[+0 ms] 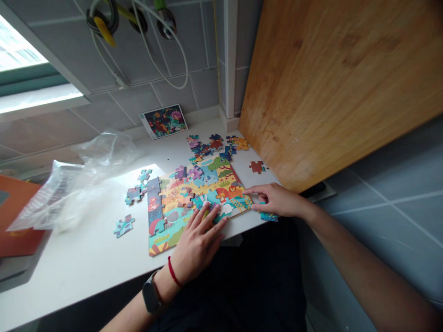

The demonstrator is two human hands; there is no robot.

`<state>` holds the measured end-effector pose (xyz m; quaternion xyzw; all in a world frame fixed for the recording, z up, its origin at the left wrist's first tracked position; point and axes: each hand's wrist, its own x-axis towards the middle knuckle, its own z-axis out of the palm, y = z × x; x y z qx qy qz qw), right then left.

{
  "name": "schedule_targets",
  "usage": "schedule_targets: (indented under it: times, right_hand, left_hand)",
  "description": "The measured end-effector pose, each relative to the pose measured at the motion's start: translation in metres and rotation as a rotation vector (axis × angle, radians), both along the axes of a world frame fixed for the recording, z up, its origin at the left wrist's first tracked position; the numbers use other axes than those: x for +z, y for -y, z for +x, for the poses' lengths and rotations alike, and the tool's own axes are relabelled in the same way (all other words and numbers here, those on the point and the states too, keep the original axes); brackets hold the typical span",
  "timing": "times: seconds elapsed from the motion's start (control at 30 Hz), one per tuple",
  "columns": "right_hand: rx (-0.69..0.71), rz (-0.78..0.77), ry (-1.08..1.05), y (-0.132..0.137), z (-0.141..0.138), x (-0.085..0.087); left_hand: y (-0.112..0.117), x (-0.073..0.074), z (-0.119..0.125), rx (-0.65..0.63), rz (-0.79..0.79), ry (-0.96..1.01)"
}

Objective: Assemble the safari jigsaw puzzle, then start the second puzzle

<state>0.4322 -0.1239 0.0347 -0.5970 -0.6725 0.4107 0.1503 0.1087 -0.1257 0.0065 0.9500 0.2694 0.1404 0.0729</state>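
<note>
A colourful jigsaw puzzle [194,186] with animal pictures lies on the white counter, with some pieces resting unevenly on its surface. My left hand [200,235] is spread flat over its front part, fingers apart, covering some of the picture. At the right edge of the puzzle, my right hand [275,198] reaches in with its index finger stretched to the border beside the lion picture. The thumb is apart from that finger, and I see nothing between them; the other fingers are curled. Just under this hand a blue puzzle piece [269,216] sticks out at the counter's edge, partly hidden.
Loose pieces [216,142] cluster behind the puzzle, and a brown piece [256,167] lies right of it. More pieces [133,194] are on the left. A picture card [164,121] leans at the wall. Clear plastic bags [79,180] lie left; a wooden panel [328,83] rises at the right.
</note>
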Motion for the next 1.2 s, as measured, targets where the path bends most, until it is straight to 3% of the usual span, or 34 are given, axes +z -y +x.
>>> schedule_targets:
  times: [0.4,0.57,0.67,0.83,1.0,1.2]
  right_hand:
    - [-0.012,0.015,-0.027,-0.001,0.0,-0.001]
    - [-0.036,-0.082,-0.209,-0.003,0.007,-0.004]
    - [-0.119,-0.119,-0.394,-0.005,0.006,-0.007]
    - [-0.365,0.03,-0.672,-0.009,-0.007,-0.017]
    - [-0.515,0.079,-0.755,-0.01,-0.012,-0.024]
    - [-0.485,0.025,-0.818,-0.011,-0.006,-0.025]
  left_hand:
    - [0.007,-0.002,-0.003,0.018,0.1,-0.138]
    - [0.007,-0.002,-0.005,0.027,0.106,-0.128]
    - [0.011,-0.001,-0.004,0.065,0.082,-0.052]
    - [0.011,0.011,0.012,0.12,-0.011,0.133]
    - [-0.02,0.033,0.041,-0.05,-0.155,0.272]
    - [-0.078,0.048,0.078,-0.111,-0.141,0.265]
